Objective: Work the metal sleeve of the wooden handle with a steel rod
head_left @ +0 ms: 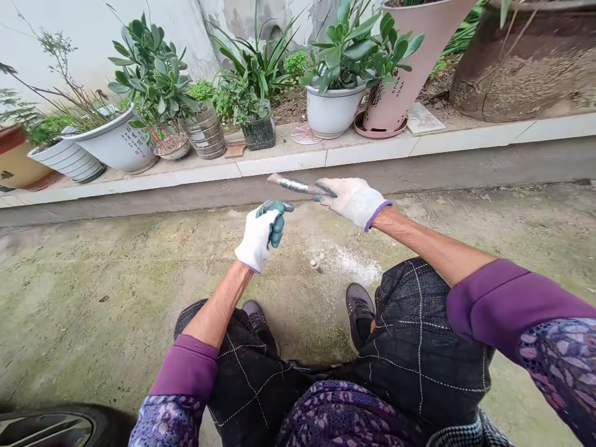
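Both my hands wear white work gloves with green-coated fingers. My right hand (350, 198) is closed round a short grey metal rod (293, 184) that points left, level over the concrete ground. My left hand (261, 234) hangs a little below and left of the rod's tip, fingers curled in a loose fist; nothing shows inside it. The two hands are apart. Below them lie a patch of white powder (356, 264) and a small pale lump (315, 263) on the ground, just ahead of my shoes.
A raised tiled ledge (372, 151) runs across the back with several potted plants, among them a white pot (331, 110), a tall pink pot (405, 68) and a tilted white pot (114, 141). A dark tyre (51, 427) shows at the bottom left.
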Tool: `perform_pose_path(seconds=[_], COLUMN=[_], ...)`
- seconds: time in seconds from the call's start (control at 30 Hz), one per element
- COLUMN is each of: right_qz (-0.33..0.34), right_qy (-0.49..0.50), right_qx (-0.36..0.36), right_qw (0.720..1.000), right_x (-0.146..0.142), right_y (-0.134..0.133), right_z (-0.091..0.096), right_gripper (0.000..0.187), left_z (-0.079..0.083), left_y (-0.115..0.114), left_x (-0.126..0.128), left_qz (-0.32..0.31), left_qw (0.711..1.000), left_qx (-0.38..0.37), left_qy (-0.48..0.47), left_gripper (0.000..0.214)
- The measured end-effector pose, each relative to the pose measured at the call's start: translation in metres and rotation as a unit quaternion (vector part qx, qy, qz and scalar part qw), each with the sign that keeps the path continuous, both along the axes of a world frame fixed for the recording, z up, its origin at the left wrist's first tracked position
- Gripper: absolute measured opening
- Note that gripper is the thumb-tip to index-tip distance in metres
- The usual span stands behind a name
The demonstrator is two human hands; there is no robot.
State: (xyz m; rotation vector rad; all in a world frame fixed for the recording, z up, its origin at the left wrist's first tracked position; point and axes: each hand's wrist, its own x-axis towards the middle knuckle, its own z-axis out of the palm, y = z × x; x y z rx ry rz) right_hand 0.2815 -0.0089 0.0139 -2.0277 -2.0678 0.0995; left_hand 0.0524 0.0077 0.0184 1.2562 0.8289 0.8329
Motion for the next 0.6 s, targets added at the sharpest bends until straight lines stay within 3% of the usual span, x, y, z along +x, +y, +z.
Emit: perform_pose_path(seconds=[0.17, 0.27, 0.33, 0.43, 0.53, 0.6], right_qz=[-0.009, -0.019, -0.020, 0.054, 0.152, 0.173], right_qy=[-0.017, 0.123, 0.291, 0.477, 0.467, 0.394], right_qx=[0.012, 0.004, -0.050, -0.178, -0.329, -0.391], right_qw=[1.000, 0.992, 0.955, 0.859, 0.807, 0.814], right_x=[0.007, 0.006, 0.002, -0.006, -0.012, -0.012], right_y=[0.001, -0.004, -0.012, -0.031, -0.048, -0.053], right_z=[-0.004, 0.007, 0.018, 0.033, 0.032, 0.020], right_gripper=[0.041, 0.037, 0.038, 0.045, 0.051, 0.048], left_z=[0.002, -0.004, -0.007, -0.008, -0.007, -0.011], left_y=[-0.006, -0.005, -0.003, 0.002, 0.007, 0.007], left_x=[-0.010, -0.020, -0.027, -0.039, -0.047, -0.049], left_qz=[-0.072, -0.103, -0.107, -0.095, -0.102, -0.117], left_qw=[0.997, 0.994, 0.994, 0.995, 0.988, 0.971], left_qx=[-0.006, -0.010, -0.024, -0.029, 0.012, 0.042], left_qy=[0.039, 0.038, 0.026, 0.032, 0.119, 0.206], left_gripper=[0.030, 0.035, 0.037, 0.034, 0.025, 0.017])
